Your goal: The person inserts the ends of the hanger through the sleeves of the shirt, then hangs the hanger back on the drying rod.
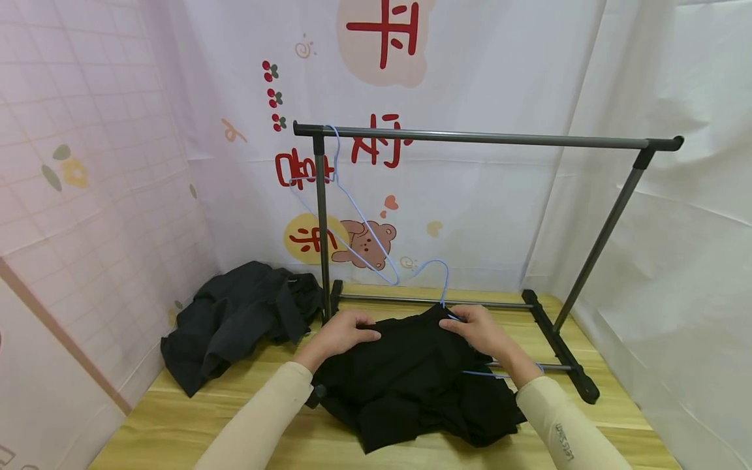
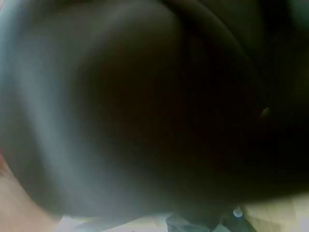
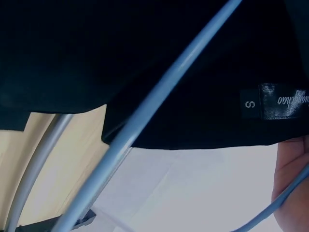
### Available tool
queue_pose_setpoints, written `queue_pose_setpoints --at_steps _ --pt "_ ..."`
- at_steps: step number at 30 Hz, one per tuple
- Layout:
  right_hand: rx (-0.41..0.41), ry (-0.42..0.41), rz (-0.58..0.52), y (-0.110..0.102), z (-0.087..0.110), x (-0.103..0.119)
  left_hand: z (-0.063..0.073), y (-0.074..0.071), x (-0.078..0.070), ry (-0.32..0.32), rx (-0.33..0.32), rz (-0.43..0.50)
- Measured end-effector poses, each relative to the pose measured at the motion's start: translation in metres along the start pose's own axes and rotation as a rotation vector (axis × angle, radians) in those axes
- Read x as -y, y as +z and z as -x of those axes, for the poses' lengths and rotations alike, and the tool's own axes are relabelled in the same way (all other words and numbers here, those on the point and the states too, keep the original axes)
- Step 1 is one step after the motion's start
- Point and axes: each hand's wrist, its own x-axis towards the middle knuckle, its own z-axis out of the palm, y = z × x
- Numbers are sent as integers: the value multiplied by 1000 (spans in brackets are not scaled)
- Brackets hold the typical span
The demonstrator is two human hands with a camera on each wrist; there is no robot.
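Note:
A black shirt [image 1: 405, 378] lies bunched over the table, its upper edge raised between both hands. My left hand [image 1: 346, 336] pinches that edge on the left, thumb pointing inward. On the other side, my right hand [image 1: 478, 326] pinches the shirt close to the neck of a blue hanger [image 1: 444, 281]. The hanger's hook stands up above the cloth, and its lower bar shows under my right forearm. In the right wrist view, the hanger's blue bar [image 3: 159, 96] crosses the shirt near a size label [image 3: 249, 104]. Dark cloth [image 2: 145, 121] fills most of the left wrist view.
A dark metal clothes rack [image 1: 487, 138] stands behind the shirt, its right foot [image 1: 564, 352] reaching forward. Another blue hanger [image 1: 367, 225] hangs at the rack's left end. A heap of dark clothing [image 1: 241, 320] lies at the left by the wall. Patterned cloth walls enclose the table.

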Motion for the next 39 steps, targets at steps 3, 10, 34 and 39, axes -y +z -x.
queue_pose_setpoints --at_steps 3,10,34,39 --pt "-5 21 -5 -10 4 -1 8 -10 8 0 5 9" --pt "-42 68 -18 -28 11 -10 21 -15 26 -38 -50 78" --pt "-188 168 -24 -65 28 -33 46 -82 17 -50 -9 252" --pt "-195 190 -53 -69 32 -42 56 -71 46 -115 56 151"
